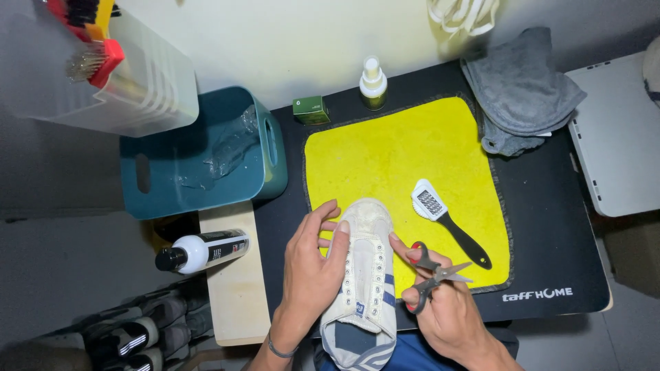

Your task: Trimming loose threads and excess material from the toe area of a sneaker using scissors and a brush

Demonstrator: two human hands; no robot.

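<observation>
**Shoe and scissors over a yellow cloth**

A left hand [313, 264] clasps a white sneaker [363, 275] lying on the yellow cloth [405, 158], its heel cut off by the frame. The right hand [443, 302] grips small scissors [433, 273], blades slightly parted; the fingers hide their handles.

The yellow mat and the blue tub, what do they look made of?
The yellow mat looks like soft microfibre cloth: fuzzy matte surface, dark stitched edge. The blue tub looks like moulded plastic: smooth, slightly glossy walls with cut-out handles.
</observation>
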